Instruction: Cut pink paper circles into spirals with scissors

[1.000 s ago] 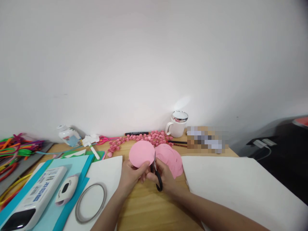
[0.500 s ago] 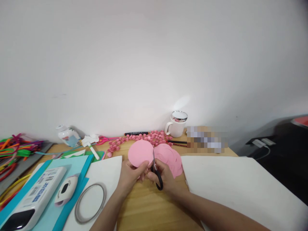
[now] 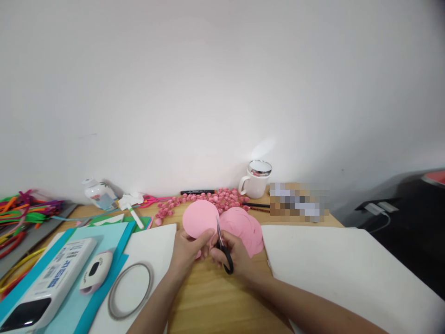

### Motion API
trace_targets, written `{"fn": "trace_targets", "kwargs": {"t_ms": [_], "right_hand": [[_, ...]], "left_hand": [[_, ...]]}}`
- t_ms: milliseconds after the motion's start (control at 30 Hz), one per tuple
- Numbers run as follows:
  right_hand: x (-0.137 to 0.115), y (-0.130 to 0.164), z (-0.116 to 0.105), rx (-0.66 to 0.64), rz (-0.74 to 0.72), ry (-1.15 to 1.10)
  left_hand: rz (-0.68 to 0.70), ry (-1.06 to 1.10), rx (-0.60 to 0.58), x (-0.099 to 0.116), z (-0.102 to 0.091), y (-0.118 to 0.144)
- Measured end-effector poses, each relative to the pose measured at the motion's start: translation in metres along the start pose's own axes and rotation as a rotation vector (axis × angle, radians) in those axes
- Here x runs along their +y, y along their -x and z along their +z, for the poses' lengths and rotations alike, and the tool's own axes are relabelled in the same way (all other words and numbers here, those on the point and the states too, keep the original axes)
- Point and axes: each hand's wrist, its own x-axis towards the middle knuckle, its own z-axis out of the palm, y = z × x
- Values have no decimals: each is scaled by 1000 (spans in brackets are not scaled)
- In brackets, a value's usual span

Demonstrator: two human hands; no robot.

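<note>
My left hand (image 3: 189,248) is closed on a round pink paper disc (image 3: 200,218), its thumb over the lower edge. My right hand (image 3: 232,255) grips black-handled scissors (image 3: 227,260), whose blades point up along the disc's right edge. A narrow pink strip shows between the two hands, below the disc. Beside my right hand, a fanned pile of pink paper circles (image 3: 243,229) lies on the wooden table. Behind the disc are many small pink paper rosettes (image 3: 225,198).
A white mug (image 3: 255,183) and a black marker (image 3: 198,192) stand or lie by the wall. Left are a tape ring (image 3: 130,291), a long white box (image 3: 52,283), a small white device (image 3: 96,272) and coloured pipe cleaners (image 3: 28,213). White sheets (image 3: 333,264) cover the right side.
The disc has shifted slightly left and up, and the scissors have moved a little left with it. A pink strip now shows more clearly beneath the disc.
</note>
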Motion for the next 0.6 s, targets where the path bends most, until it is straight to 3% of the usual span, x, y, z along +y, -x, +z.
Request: {"fn": "trace_targets", "kwargs": {"t_ms": [233,600], "right_hand": [[2,-4,-5,-8,-150,34],[-6,-2,-3,7,-106,33]], "left_hand": [[-10,-73,-15,-3,1,0],[-17,-83,-50,-3,-2,-1]]}}
